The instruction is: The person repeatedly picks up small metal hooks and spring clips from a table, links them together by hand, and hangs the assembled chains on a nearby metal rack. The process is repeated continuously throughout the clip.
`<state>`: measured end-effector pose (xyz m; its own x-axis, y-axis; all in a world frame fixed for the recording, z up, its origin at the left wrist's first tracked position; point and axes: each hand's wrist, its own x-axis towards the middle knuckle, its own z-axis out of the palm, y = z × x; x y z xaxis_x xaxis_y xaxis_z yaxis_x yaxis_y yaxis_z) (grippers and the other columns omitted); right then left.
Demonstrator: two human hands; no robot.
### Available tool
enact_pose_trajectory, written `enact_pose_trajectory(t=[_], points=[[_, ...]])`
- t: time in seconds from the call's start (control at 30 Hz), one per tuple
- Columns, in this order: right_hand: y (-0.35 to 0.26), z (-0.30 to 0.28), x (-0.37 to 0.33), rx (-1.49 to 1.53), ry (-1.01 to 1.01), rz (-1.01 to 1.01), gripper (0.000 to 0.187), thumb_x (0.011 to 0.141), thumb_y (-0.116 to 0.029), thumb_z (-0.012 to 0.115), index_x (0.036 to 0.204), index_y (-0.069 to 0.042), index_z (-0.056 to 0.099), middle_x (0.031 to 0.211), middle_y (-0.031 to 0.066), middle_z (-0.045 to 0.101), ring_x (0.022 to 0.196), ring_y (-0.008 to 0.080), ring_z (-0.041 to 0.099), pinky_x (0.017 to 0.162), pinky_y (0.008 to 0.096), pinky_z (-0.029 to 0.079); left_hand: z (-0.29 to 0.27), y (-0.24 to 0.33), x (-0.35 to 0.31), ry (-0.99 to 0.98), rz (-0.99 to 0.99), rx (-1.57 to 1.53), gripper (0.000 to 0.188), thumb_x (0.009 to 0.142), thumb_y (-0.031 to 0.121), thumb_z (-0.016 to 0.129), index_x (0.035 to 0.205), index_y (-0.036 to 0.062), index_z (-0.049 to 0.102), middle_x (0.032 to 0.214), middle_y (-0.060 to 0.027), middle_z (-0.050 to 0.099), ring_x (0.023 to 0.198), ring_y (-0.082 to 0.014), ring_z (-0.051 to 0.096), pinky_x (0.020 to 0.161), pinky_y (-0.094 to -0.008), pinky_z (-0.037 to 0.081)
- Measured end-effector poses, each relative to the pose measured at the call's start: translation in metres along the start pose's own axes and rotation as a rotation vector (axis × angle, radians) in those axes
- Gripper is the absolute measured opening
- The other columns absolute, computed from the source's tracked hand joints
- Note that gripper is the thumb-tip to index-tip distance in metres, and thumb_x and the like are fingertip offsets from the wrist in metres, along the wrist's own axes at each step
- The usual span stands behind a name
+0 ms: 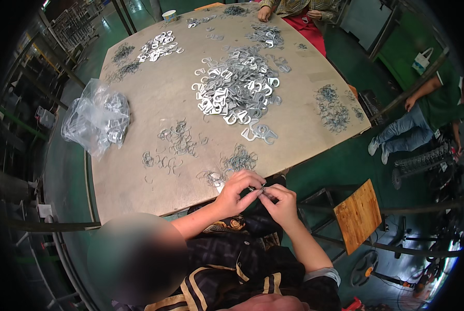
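At the table's near edge, my left hand (239, 193) and my right hand (282, 204) meet, thumbs and fingertips pinched together. Between them is a small metal piece (258, 188); the fingers cover most of it, so its exact shape is hidden. Just beyond my left hand lies a pile of thin wire rings (240, 157), with more loose wire pieces (177, 139) to its left. A large heap of flat silver metal hooks (237, 85) fills the middle of the table, and a few hooks (259, 133) lie at its near side.
The brown table (133, 176) also carries a clear plastic bag (98, 118) of parts, a smaller hook pile (159, 46) and wire pieces (334, 111) at right. Across it a person's hand (264, 13) rests. A wooden stool (357, 216) stands at my right; another person (429, 109) is beyond.
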<state>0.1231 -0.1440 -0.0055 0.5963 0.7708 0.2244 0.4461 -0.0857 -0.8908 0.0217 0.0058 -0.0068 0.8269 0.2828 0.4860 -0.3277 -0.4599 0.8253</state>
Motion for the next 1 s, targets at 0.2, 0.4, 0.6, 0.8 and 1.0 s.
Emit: enact_pose_trajectory(t=[0.2, 0.4, 0.6, 0.8, 1.0], points=[[0.048, -0.019, 0.039, 0.000, 0.120, 0.048, 0.020, 0.083, -0.012, 0.068, 0.098, 0.001, 0.070, 0.084, 0.0111, 0.063, 0.073, 0.0205, 0.062, 0.068, 0.0316, 0.049, -0.001, 0.001, -0.011, -0.020, 0.014, -0.034, 0.014, 0.083, -0.002, 0.064, 0.093, 0.0033, 0.057, 0.098, -0.0121, 0.069, 0.091, -0.0264, 0.065, 0.085, -0.0373, 0.044], [0.110, 0.005, 0.117, -0.416, 0.147, 0.016, 0.046, 0.081, -0.019, 0.072, 0.122, -0.001, 0.060, 0.107, 0.0208, 0.053, 0.099, 0.0385, 0.057, 0.086, 0.0423, 0.048, 0.002, 0.007, -0.007, -0.030, 0.094, 0.034, 0.015, 0.078, -0.002, 0.066, 0.088, 0.0043, 0.057, 0.097, -0.0102, 0.068, 0.087, -0.0265, 0.063, 0.079, -0.0360, 0.044], [0.102, 0.012, 0.139, -0.427, 0.111, 0.196, 0.046, 0.069, -0.012, 0.082, 0.109, -0.001, 0.065, 0.103, 0.0170, 0.056, 0.095, 0.0325, 0.059, 0.084, 0.0378, 0.049, 0.003, 0.008, -0.011, -0.014, 0.054, 0.060, 0.015, 0.077, -0.004, 0.063, 0.087, 0.0033, 0.056, 0.093, -0.0126, 0.069, 0.084, -0.0269, 0.064, 0.078, -0.0356, 0.045], [0.101, -0.016, 0.125, -0.292, 0.108, 0.353, 0.035, 0.067, -0.010, 0.084, 0.092, 0.000, 0.063, 0.077, 0.0115, 0.065, 0.072, 0.0246, 0.065, 0.066, 0.0342, 0.052, 0.010, 0.006, -0.013, -0.022, 0.013, 0.044, 0.014, 0.077, -0.005, 0.063, 0.087, 0.0028, 0.056, 0.092, -0.0120, 0.069, 0.085, -0.0263, 0.065, 0.079, -0.0353, 0.046], [0.078, -0.024, 0.079, 0.460, 0.083, 0.412, 0.020, 0.079, -0.008, 0.078, 0.084, 0.001, 0.061, 0.069, 0.0066, 0.065, 0.057, 0.0108, 0.062, 0.046, 0.0222, 0.045, 0.015, 0.000, -0.014, 0.008, -0.021, 0.063, 0.015, 0.077, -0.002, 0.066, 0.089, 0.0042, 0.058, 0.093, -0.0105, 0.069, 0.086, -0.0276, 0.065, 0.080, -0.0357, 0.046]])
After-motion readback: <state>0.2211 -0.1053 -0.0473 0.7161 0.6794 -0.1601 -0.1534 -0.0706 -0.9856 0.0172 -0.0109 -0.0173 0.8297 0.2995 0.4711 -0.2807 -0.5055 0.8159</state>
